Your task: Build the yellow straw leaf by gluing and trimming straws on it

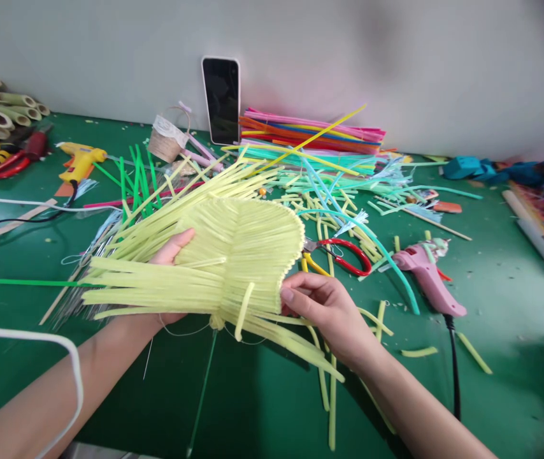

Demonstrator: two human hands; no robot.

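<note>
A pale yellow-green leaf-shaped piece (253,248) is up in the middle of the frame, held above the green tabletop (496,306), its loose strip ends fanning out to the left and lower right. The left hand (172,247) is mostly hidden behind it, with the thumb showing at the left side; it seems to be curled around the piece, though I can't see how far its fingers close. The right hand (322,306) is nearly closed, thumb and fingers pinching the beaded right edge. A thin green stem (202,395) hangs below, toward the bottom of the frame. Just beyond the right hand lie red-and-yellow-handled scissors (351,255); a pink glue gun (429,277) rests at right. A phone (221,99) leans against the wall at upper centre, beside bundled coloured strips (310,134).
</note>
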